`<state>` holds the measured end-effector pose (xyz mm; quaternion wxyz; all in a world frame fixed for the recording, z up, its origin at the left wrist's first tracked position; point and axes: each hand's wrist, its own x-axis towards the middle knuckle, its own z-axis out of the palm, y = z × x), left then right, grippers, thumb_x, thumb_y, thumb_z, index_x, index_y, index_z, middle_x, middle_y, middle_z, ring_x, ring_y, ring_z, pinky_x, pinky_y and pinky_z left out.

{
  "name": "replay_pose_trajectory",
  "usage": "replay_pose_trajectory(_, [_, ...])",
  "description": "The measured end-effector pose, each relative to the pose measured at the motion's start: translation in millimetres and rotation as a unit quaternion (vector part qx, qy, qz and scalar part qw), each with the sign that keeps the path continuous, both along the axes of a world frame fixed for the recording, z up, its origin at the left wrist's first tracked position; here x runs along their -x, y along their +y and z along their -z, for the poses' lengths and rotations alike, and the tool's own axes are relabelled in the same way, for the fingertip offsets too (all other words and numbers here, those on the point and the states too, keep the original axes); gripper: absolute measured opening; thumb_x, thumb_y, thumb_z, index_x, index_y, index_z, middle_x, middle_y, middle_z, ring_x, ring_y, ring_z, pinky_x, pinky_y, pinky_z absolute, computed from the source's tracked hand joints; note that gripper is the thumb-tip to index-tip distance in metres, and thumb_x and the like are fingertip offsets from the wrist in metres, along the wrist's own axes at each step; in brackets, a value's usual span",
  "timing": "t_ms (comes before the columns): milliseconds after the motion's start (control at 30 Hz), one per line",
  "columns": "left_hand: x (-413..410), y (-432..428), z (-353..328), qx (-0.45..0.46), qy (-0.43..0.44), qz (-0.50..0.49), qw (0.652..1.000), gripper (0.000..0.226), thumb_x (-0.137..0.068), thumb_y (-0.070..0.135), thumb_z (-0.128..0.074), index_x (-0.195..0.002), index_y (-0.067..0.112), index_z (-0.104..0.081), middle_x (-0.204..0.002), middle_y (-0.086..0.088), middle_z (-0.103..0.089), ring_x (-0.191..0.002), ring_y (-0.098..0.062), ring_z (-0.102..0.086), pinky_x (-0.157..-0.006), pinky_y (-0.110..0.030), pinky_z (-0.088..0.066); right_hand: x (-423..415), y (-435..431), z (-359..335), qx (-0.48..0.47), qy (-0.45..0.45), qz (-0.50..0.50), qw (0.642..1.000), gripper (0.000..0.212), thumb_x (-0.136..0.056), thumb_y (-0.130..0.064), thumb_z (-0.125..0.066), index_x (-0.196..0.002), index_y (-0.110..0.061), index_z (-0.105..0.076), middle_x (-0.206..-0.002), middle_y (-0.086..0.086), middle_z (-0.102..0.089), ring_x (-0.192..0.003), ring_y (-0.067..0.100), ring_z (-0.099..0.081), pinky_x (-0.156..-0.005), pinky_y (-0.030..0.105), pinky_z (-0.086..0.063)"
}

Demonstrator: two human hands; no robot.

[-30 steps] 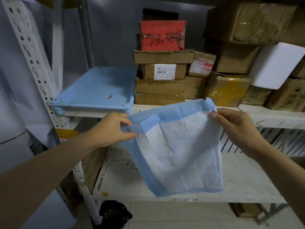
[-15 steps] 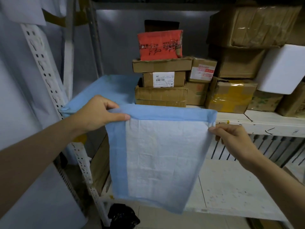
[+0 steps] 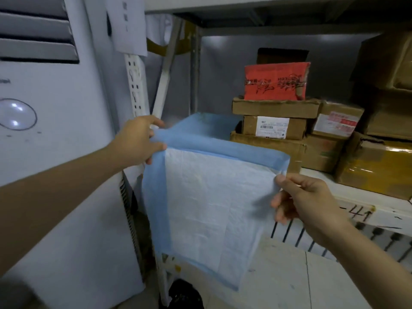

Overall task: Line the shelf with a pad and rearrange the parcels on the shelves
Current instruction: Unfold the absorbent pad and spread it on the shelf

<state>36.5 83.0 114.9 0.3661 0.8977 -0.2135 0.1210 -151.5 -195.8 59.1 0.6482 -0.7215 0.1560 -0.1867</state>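
Here the blue-edged pad (image 3: 211, 197) hangs just left of the cardboard parcel stack (image 3: 274, 128), its top corners pinched by the left hand (image 3: 138, 141) and right hand (image 3: 303, 201); limp, it could snag on that stack and lie creased

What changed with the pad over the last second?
The pad went from slack and bunched to pulled flat as the left hand and right hand spread apart, and rose a little toward the upper shelf. Both hands still pinch its top corners; the stacked parcels have not moved.
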Motion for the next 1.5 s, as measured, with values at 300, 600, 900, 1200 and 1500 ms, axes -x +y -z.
replay_pose_trajectory(300, [-54.6,-3.1,-63.2,0.336,-0.054,-0.060,0.939,0.020,-0.098,0.003,-0.054,-0.083,0.014,-0.044,-0.085,-0.003,-0.054,-0.080,-0.019,-0.064,-0.083,-0.040,-0.058,-111.5,58.0,-68.4,0.039,-0.178,0.006,0.983,0.016,-0.107,-0.009,-0.041,-0.103,-0.006,-0.057,-0.101,0.015,-0.074,-0.081,0.032,-0.074,-0.080,0.044,-0.063])
replay_pose_trajectory(600, [-154.3,-54.4,6.3,0.145,-0.085,0.000,0.986,0.011,-0.098,0.006,-0.049,-0.091,0.014,-0.047,-0.093,-0.016,-0.059,-0.086,-0.029,-0.058,-0.072,-0.036,-0.043,-236.9,78.0,-42.7,0.368,0.071,-0.017,0.927,0.040,-0.099,-0.015,-0.055,-0.132,-0.005,-0.034,-0.115,0.012,-0.055,-0.094,0.027,-0.059,-0.073,0.038,-0.048])
replay_pose_trajectory(900, [-263.9,-126.4,18.4,0.097,-0.039,-0.009,0.994,0.023,-0.100,0.002,-0.041,-0.116,-0.008,-0.053,-0.128,-0.027,-0.050,-0.113,-0.044,-0.052,-0.095,-0.046,-0.039,-351.9,30.2,-10.8,0.377,0.210,0.067,0.900,0.067,-0.095,-0.028,-0.060,-0.147,-0.006,-0.025,-0.133,0.016,-0.053,-0.117,0.034,-0.056,-0.086,0.039,-0.050])
replay_pose_trajectory(1200, [-332.5,-186.9,36.6,0.040,0.007,-0.019,0.999,0.032,-0.099,0.004,-0.044,-0.131,-0.003,-0.048,-0.143,-0.021,-0.044,-0.120,-0.046,-0.053,-0.097,-0.051,-0.043,-442.9,-31.2,18.0,0.330,0.219,0.163,0.904,0.039,-0.102,-0.047,-0.030,-0.123,-0.021,-0.051,-0.120,0.012,-0.058,-0.114,0.035,-0.056,-0.093,0.043,-0.046])
replay_pose_trajectory(1500, [-336.3,-180.1,53.0,-0.186,-0.029,0.089,0.978,0.078,-0.098,0.042,-0.054,-0.159,0.022,-0.011,-0.168,-0.005,0.002,-0.152,-0.034,-0.016,-0.123,-0.049,-0.012,-415.3,0.8,-6.5,0.406,0.286,0.126,0.859,0.067,-0.100,-0.012,-0.050,-0.159,-0.013,-0.016,-0.157,0.021,-0.027,-0.137,0.042,-0.037,-0.112,0.048,-0.038])
